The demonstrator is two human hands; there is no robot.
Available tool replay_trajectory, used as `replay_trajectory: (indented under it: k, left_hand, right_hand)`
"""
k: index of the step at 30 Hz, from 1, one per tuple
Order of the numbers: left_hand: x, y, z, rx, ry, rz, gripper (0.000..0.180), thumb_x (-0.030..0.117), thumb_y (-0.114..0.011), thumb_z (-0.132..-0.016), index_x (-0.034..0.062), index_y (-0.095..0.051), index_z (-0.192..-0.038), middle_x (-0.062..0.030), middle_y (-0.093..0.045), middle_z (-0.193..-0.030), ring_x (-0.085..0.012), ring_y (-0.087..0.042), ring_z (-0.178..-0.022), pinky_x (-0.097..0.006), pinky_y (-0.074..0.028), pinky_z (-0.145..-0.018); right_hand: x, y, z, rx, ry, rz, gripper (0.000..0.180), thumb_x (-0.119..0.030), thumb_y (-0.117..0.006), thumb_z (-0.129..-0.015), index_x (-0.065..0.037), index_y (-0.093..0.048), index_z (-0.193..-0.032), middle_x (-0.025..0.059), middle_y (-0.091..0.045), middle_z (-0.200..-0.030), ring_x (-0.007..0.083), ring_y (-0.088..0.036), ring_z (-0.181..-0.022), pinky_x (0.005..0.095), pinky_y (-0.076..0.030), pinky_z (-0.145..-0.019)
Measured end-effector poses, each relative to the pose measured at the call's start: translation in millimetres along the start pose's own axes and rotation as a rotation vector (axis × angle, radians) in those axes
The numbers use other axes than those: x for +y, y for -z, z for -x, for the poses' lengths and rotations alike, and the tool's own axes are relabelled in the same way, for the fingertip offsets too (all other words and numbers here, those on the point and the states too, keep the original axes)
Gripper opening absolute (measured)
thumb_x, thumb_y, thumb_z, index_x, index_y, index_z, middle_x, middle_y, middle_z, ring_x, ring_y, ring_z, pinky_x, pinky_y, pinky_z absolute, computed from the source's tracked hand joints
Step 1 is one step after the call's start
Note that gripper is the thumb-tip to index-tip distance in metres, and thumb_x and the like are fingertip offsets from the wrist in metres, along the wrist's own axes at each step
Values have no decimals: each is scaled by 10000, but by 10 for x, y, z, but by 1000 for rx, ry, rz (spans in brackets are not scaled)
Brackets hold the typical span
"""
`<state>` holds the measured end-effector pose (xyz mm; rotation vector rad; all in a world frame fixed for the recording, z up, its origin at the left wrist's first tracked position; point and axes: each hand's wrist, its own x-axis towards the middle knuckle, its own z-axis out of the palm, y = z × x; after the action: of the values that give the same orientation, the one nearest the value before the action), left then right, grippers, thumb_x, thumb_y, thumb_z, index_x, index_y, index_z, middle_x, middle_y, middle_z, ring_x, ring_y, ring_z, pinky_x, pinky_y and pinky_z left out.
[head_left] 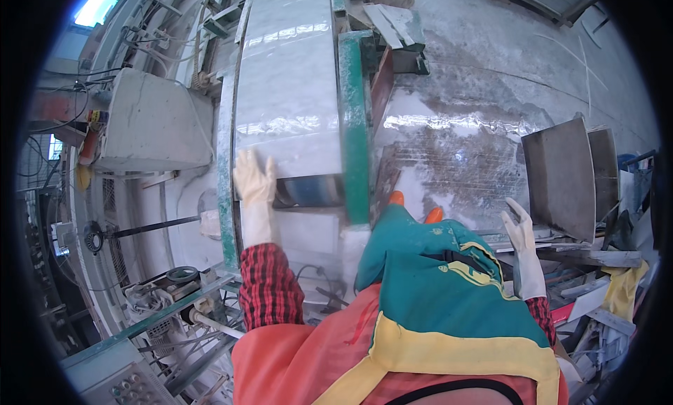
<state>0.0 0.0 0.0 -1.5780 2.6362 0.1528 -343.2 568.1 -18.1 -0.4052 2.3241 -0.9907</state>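
My left hand (254,182), in a cream rubber glove, lies with fingers stretched out over the near left corner of a long, glossy pale slab or sheet (287,118). Whether it presses down on that surface, I cannot tell. Just past the near edge, a dark and blue roller (312,192) spans the machine bed. A worn green rail (355,125) flanks the bed on the right, and a thinner pale green rail (226,160) on the left. Out to my right side, my right hand (520,231), gloved the same way, hangs with fingers apart and holds nothing.
Grey upright panels (561,177) lean beyond my right hand, above a heap of scrap boards (596,293). A big pale block (158,121) stands left of the bed. A control box with buttons (133,384) sits near left. The floor (470,149) is wet.
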Motion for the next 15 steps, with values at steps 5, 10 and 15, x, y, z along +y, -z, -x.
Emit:
replay_trajectory:
  k: [5, 10, 15]
  left_hand:
    - [837, -242, 85, 96, -129, -61, 689, 445, -452, -1001, 38, -316, -1541, -261, -251, -1602, -405, -216, -1497, -489, -128, -1229]
    - [1420, -190, 333, 126, -415, -24, 618, 382, -479, -1000, 61, -363, -1515, -239, -294, -1583, -433, -249, -1470, -502, -158, -1218]
    - [1546, 33, 531, 42, -605, 45, 587, 287, -577, -950, 111, -406, -1483, -230, -347, -1554, -453, -300, -1436, -528, -206, -1195]
  right_hand:
    - [508, 112, 194, 105, -91, -144, 492, -105, -685, -916, 22, -559, -1374, 162, -608, -1353, 237, -587, -1241, 328, -449, -1060]
    - [613, -69, 290, 105, -163, -232, 487, -171, -699, -885, 0, -605, -1331, 169, -637, -1318, 262, -596, -1233, 345, -442, -1057]
    - [824, 93, 394, 190, -76, 32, 478, -141, -694, -864, -4, -614, -1316, 185, -649, -1293, 279, -599, -1231, 351, -432, -1071]
